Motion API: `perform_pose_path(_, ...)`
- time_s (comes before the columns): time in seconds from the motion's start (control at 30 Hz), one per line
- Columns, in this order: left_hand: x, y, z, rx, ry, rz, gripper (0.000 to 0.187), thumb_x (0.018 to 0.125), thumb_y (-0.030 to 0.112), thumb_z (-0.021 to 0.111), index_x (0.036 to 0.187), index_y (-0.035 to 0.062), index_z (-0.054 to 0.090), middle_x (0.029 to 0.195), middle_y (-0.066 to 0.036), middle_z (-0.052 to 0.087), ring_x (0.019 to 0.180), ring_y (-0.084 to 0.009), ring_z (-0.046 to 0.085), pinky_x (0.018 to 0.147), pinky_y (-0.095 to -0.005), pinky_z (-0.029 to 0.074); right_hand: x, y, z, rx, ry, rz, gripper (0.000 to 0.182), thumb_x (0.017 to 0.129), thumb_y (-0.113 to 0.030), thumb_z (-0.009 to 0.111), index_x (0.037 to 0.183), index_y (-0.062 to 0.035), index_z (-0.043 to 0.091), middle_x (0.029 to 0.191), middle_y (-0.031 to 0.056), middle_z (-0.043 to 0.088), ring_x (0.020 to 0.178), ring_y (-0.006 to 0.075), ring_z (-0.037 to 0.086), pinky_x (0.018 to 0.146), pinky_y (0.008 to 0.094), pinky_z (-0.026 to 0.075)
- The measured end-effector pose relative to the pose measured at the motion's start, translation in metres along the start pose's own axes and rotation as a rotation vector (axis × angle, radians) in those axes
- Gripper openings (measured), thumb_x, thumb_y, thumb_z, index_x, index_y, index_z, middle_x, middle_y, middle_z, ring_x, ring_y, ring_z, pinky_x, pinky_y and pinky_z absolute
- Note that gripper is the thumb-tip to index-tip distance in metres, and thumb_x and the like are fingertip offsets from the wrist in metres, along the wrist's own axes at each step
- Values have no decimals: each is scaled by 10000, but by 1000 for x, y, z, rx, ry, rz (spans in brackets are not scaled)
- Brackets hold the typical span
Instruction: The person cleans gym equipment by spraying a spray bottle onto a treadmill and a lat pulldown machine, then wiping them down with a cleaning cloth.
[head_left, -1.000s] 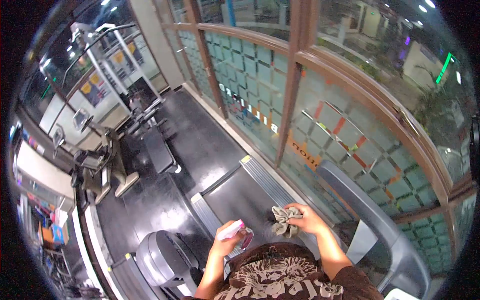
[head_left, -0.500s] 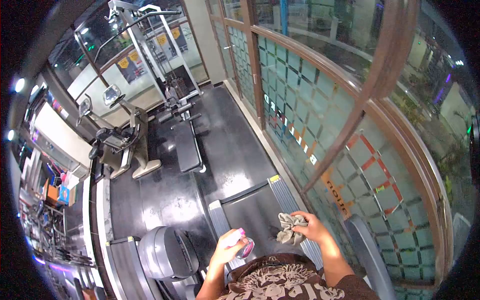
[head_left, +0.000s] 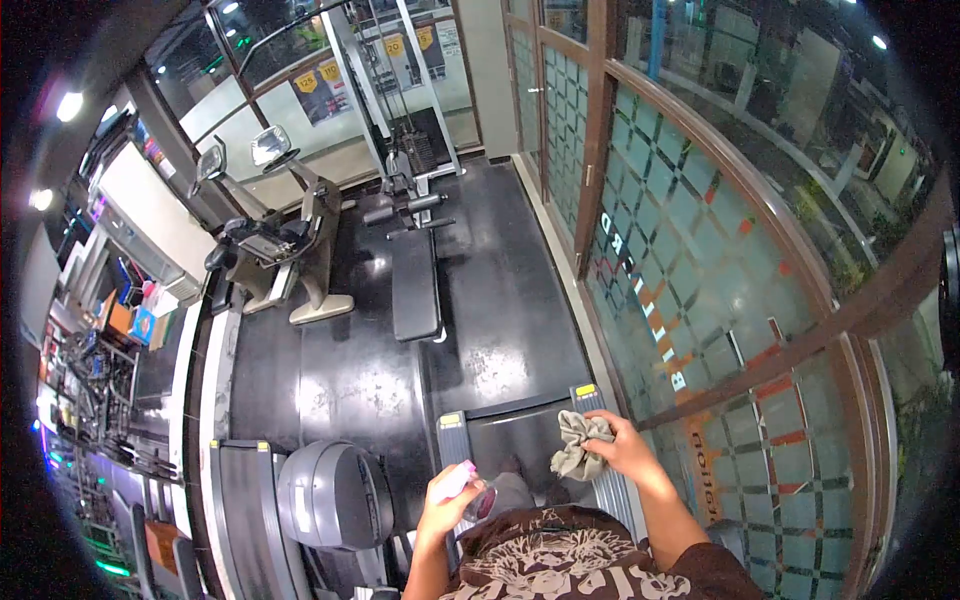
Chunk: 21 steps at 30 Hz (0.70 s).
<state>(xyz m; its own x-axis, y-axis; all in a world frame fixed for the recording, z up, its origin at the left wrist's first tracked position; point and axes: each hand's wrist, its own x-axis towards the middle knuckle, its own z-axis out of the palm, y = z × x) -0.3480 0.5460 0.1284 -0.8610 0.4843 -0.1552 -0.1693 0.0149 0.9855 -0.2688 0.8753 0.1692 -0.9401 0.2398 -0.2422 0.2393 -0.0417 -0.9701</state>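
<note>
My left hand [head_left: 443,507] is wrapped round a spray bottle [head_left: 479,500] with a pink and white top and a clear lower part. My fingers partly cover the bottle. In my right hand [head_left: 628,450] a crumpled beige cloth [head_left: 580,445] is bunched between thumb and fingers, held in the air. Both hands are in front of my body, above a treadmill [head_left: 520,435] whose dark belt runs between grey side rails. The cloth does not touch anything besides my hand.
A black bench [head_left: 416,285] belongs to a cable machine [head_left: 400,120] ahead. Exercise bikes [head_left: 290,240] stand to its left. Close on my left is a rounded grey machine housing [head_left: 330,497] beside another treadmill [head_left: 245,510]. Frosted, brown-framed windows [head_left: 690,290] line the right side.
The view has turned, so the room appears shifted rightward. My right hand with the cloth is slightly higher in view. Both hands keep their holds.
</note>
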Motion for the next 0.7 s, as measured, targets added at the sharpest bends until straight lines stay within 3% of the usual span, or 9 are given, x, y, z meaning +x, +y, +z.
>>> perform_pose_path(0.17,63,23,-28,69,7,27,171,819,15,747,969,4,667,878,-35,685,820,-107,642,747,-259,513,62,-16,18,116,18,23,431,822,-1,704,1237,-7,587,1083,64,669,984,146,626,884,286,499)
perform_pose_path(0.27,110,42,-50,127,-31,33,169,821,33,753,967,10,671,872,-28,682,803,-98,628,725,-255,502,94,-12,25,492,87,70,463,824,21,678,1269,-1,553,1091,76,672,969,187,653,881,323,526)
perform_pose_path(0.3,125,52,-57,111,-80,55,153,839,-7,707,976,9,642,911,-48,698,847,-125,662,778,-275,525,103,-17,31,596,117,126,415,885,-67,612,1285,8,530,1104,101,673,953,239,675,871,381,557)
perform_pose_path(0.4,165,81,-72,110,-131,167,155,827,45,750,958,22,670,819,-12,652,773,-100,608,717,-258,491,121,-35,37,1029,8,239,401,952,-202,540,1299,-1,521,1114,124,670,947,289,683,853,429,572)
perform_pose_path(0.43,173,98,-73,56,-169,95,179,812,29,739,973,13,662,797,-19,648,719,-109,602,673,-265,495,129,-25,35,1080,-114,137,434,990,-301,473,1310,-11,519,1141,140,662,981,324,679,866,458,570)
perform_pose_path(0.53,197,106,-73,256,-165,149,232,795,14,725,1015,-1,649,805,-35,665,676,-118,615,620,-270,505,144,-11,48,884,99,76,463,987,-329,498,1323,-12,519,1152,143,659,982,326,672,879,487,559)
perform_pose_path(0.57,203,111,-75,167,-234,150,252,793,19,724,1031,-5,644,828,-40,673,698,-121,627,630,-271,513,145,-14,51,783,154,64,421,960,-247,580,1303,-6,540,1115,133,670,966,299,677,864,464,562)
perform_pose_path(0.6,209,115,-76,79,-305,151,272,791,24,724,1047,-10,639,850,-45,680,721,-124,640,639,-273,522,148,-26,49,714,101,97,472,862,-38,656,1316,-12,531,1152,102,659,1031,243,666,894,413,546)
perform_pose_path(0.7,226,103,-74,96,-332,115,305,795,16,724,1085,-3,630,956,-53,695,877,-122,655,769,-261,522,168,-47,51,553,67,98,499,795,41,703,1273,-9,568,1104,75,677,989,196,668,875,348,535)
